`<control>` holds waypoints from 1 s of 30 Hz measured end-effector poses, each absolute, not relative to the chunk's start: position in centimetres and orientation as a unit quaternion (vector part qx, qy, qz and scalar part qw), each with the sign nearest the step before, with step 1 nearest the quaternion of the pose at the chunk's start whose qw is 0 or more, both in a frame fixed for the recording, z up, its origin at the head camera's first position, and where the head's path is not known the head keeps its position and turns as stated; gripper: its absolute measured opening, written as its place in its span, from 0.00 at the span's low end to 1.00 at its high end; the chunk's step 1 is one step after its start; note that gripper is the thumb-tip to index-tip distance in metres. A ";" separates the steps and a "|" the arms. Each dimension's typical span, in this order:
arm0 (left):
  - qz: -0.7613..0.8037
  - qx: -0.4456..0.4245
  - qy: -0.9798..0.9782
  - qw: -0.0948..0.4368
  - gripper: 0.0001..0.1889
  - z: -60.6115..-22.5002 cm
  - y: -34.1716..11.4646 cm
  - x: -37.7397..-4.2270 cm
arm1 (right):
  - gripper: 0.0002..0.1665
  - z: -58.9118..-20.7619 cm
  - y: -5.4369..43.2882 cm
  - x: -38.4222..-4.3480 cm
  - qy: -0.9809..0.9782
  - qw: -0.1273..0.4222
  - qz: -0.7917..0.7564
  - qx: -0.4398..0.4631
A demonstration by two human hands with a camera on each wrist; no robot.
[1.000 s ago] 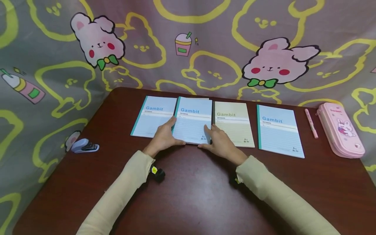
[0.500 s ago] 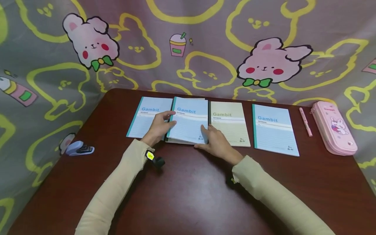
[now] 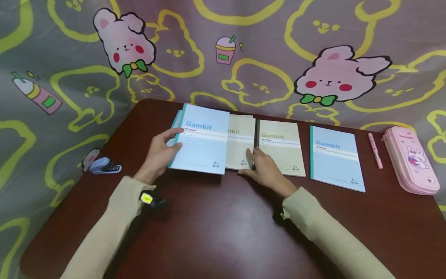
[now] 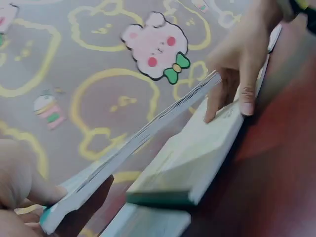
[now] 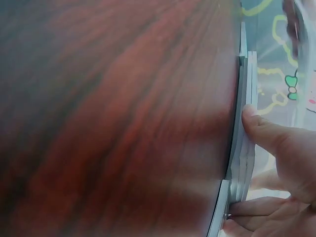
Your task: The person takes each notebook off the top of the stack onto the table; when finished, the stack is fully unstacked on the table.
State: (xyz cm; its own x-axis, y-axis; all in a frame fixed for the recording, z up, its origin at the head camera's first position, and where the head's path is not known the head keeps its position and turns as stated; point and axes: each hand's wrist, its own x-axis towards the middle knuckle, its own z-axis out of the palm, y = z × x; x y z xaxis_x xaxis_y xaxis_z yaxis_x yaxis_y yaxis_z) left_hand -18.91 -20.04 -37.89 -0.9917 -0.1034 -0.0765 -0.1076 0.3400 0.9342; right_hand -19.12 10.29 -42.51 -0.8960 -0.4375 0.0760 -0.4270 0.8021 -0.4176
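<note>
My left hand [image 3: 158,155] pinches a light-blue "Gambit" notebook [image 3: 202,143] by its green spine edge. The left wrist view shows that notebook [image 4: 143,140] raised and tilted, apart from those below. Beneath it, mostly covered, is another blue notebook [image 3: 176,119]. Right of that lies a cream notebook [image 3: 241,141], its left part hidden by the raised one. At its lower right corner my right hand [image 3: 265,170] grips it, thumb on the front edge and fingers at the right side. In the right wrist view the thumb [image 5: 261,129] presses the stacked page edges.
A second cream notebook [image 3: 281,149] lies just right of the right hand, with a blue notebook [image 3: 336,159] beyond it. Farther right are a pink pen [image 3: 375,151] and a pink pencil case [image 3: 412,161]. A stapler [image 3: 105,166] sits near the table's left edge. Patterned cloth [image 3: 258,23] hangs behind.
My left hand has taken the top blue notebook by its spine, lifted it off the middle cream notebook and carried it left over the leftmost one. The right hand stays at the corner.
</note>
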 end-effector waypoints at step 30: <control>0.272 -0.054 0.959 -0.058 0.23 -43.0 -24.8 -4.9 | 0.48 -42.7 10.4 -19.2 0.947 0.030 -0.213 -0.237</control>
